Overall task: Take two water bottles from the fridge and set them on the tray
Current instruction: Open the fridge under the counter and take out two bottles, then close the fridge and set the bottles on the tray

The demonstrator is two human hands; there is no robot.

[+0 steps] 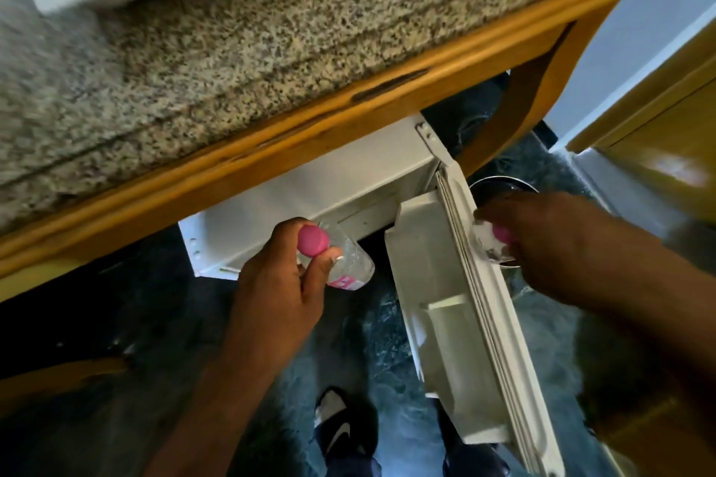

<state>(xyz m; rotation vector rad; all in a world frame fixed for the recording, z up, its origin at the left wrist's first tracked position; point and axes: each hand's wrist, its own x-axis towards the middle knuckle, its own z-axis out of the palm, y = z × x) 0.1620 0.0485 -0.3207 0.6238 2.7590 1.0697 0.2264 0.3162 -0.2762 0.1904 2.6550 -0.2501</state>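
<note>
My left hand (277, 283) grips a clear water bottle (348, 263) with a pink cap by its neck, just in front of the small white fridge (310, 190) under the counter. My right hand (550, 244) holds a second clear bottle with a pink cap (490, 240), mostly hidden by my fingers, at the outer edge of the open fridge door (465, 306). The door swings out toward me on the right, and its inner shelves show nothing in them. No tray is in view.
A speckled granite counter (232, 62) with a wooden edge overhangs the fridge. A round metal bin (503, 186) stands behind the door. A wooden cabinet (666, 151) is at the right. Dark marbled floor and my feet (341, 430) lie below.
</note>
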